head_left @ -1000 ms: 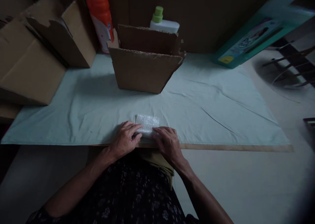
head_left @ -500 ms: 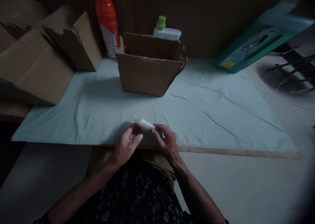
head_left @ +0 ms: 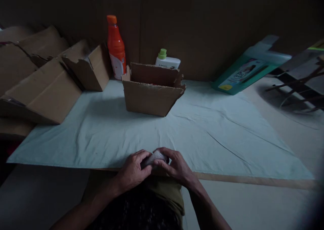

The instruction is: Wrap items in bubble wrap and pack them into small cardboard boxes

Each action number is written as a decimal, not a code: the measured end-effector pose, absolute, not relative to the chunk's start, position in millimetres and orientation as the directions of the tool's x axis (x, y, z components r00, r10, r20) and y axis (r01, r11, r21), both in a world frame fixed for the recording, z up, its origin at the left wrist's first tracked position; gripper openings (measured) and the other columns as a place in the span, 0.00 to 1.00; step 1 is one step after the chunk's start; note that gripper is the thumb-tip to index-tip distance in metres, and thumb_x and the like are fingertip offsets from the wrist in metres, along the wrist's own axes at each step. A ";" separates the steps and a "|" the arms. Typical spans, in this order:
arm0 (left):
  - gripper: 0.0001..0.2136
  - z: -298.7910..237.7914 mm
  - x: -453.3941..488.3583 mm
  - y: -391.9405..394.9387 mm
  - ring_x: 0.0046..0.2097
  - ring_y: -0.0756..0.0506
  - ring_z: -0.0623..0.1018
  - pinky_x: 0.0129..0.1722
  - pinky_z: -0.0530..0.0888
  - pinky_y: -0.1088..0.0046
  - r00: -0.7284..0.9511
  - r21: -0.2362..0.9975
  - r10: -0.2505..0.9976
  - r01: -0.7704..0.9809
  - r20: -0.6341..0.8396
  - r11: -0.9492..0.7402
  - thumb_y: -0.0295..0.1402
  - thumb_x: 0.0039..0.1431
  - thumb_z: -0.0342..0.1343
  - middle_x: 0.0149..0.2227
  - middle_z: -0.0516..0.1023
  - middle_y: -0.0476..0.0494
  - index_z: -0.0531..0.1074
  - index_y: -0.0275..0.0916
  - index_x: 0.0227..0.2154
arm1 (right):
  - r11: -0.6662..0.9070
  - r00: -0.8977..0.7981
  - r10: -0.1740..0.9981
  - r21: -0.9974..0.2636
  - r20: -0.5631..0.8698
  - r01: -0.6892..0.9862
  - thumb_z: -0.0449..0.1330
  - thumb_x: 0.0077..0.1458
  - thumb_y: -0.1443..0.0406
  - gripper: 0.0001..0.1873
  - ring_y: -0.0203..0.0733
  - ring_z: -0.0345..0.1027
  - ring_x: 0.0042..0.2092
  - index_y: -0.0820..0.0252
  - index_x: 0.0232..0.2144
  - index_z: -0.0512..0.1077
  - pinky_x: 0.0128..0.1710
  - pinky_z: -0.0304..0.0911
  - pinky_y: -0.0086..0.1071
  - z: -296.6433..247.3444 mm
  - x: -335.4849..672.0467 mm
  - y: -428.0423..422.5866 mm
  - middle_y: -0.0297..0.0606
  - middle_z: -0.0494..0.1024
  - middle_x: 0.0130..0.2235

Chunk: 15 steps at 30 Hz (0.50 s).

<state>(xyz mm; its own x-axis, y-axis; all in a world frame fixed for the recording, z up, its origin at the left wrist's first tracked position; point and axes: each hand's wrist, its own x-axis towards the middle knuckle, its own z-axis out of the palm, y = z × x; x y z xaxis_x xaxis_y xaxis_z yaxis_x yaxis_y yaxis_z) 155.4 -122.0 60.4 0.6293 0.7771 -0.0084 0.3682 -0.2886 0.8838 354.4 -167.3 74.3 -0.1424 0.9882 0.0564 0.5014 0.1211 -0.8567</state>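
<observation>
Between my two hands is a small whitish bundle [head_left: 157, 155] that looks like something rolled in clear bubble wrap; what lies inside cannot be made out. My left hand [head_left: 135, 167] is closed on its left end, thumb in front and fingers behind. At the other end my right hand [head_left: 176, 164] grips it, with the thumb across the front. Both hands are at the front edge of the cloth-covered table [head_left: 106, 135]. Beyond them stands an open cardboard box [head_left: 149, 98] with torn upper edges; a bit of red shows inside.
Several cardboard boxes [head_left: 50, 91] lean at the left. Behind the middle box stand an orange bottle [head_left: 116, 48] and a white bottle with a green cap [head_left: 167, 62]. A teal jug [head_left: 249, 69] is at the back right. Dark rack-like furniture [head_left: 298, 81] lies beyond it.
My view has tilted up, so everything sits lower. My left hand, looser around the bundle before, has closed on it. The bundle has turned, its right end now higher, and sits deeper between my hands.
</observation>
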 end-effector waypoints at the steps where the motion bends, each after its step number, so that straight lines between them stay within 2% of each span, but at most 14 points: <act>1: 0.06 59.7 155.1 -118.3 0.36 0.46 0.79 0.37 0.76 0.71 0.645 0.873 0.764 0.368 0.009 -0.321 0.26 0.55 0.57 0.34 0.80 0.47 0.75 0.40 0.35 | 0.123 -0.136 0.989 -0.848 0.061 0.515 0.58 0.64 0.50 0.20 0.37 0.68 0.30 0.60 0.37 0.76 0.29 0.62 0.28 73.8 355.6 -166.7 0.35 0.77 0.29; 3: 0.11 63.8 152.4 -103.1 0.41 0.44 0.80 0.42 0.78 0.69 0.648 0.825 0.752 0.354 0.124 -0.441 0.29 0.55 0.60 0.40 0.81 0.44 0.75 0.40 0.42 | 0.121 -0.101 0.992 -0.831 0.079 0.542 0.58 0.64 0.51 0.18 0.35 0.65 0.27 0.59 0.32 0.74 0.27 0.59 0.28 73.0 360.3 -167.3 0.32 0.74 0.26; 5: 0.18 79.1 149.3 -76.1 0.52 0.40 0.79 0.52 0.77 0.62 0.592 0.689 0.731 0.373 0.339 -0.621 0.34 0.57 0.61 0.50 0.79 0.38 0.72 0.39 0.52 | 0.112 -0.067 0.994 -0.824 0.089 0.556 0.58 0.64 0.53 0.16 0.35 0.65 0.27 0.59 0.32 0.73 0.27 0.60 0.28 74.3 367.7 -169.9 0.32 0.74 0.26; 7: 0.22 104.5 149.3 -39.2 0.61 0.37 0.72 0.62 0.70 0.54 0.517 0.478 0.658 0.451 0.548 -0.753 0.36 0.61 0.59 0.57 0.75 0.33 0.68 0.38 0.58 | 0.094 -0.042 0.996 -0.821 0.085 0.563 0.59 0.64 0.55 0.13 0.36 0.67 0.28 0.58 0.33 0.73 0.29 0.62 0.28 78.2 375.8 -173.0 0.32 0.75 0.27; 10: 0.27 144.3 157.6 22.3 0.70 0.33 0.61 0.68 0.57 0.47 0.488 0.268 0.589 0.577 0.644 -0.772 0.34 0.61 0.59 0.63 0.68 0.33 0.64 0.37 0.62 | 0.087 -0.016 0.995 -0.820 0.094 0.565 0.60 0.63 0.57 0.10 0.37 0.70 0.30 0.58 0.35 0.74 0.30 0.65 0.28 87.0 384.5 -174.8 0.33 0.77 0.30; 12: 0.22 160.1 165.0 56.7 0.67 0.32 0.65 0.67 0.57 0.44 0.506 0.218 0.609 0.632 0.611 -0.744 0.30 0.60 0.57 0.58 0.74 0.34 0.68 0.37 0.58 | 0.102 -0.007 0.993 -0.813 0.120 0.574 0.60 0.63 0.59 0.09 0.37 0.71 0.29 0.57 0.36 0.74 0.30 0.66 0.28 94.1 389.1 -173.0 0.34 0.78 0.30; 15: 0.12 165.4 169.6 82.8 0.52 0.37 0.77 0.61 0.66 0.48 0.590 0.180 0.612 0.626 0.527 -0.759 0.25 0.58 0.51 0.41 0.79 0.40 0.76 0.38 0.42 | 0.133 -0.004 0.986 -0.784 0.165 0.607 0.61 0.62 0.60 0.07 0.37 0.72 0.29 0.56 0.36 0.75 0.29 0.68 0.28 108.4 401.4 -168.4 0.34 0.80 0.30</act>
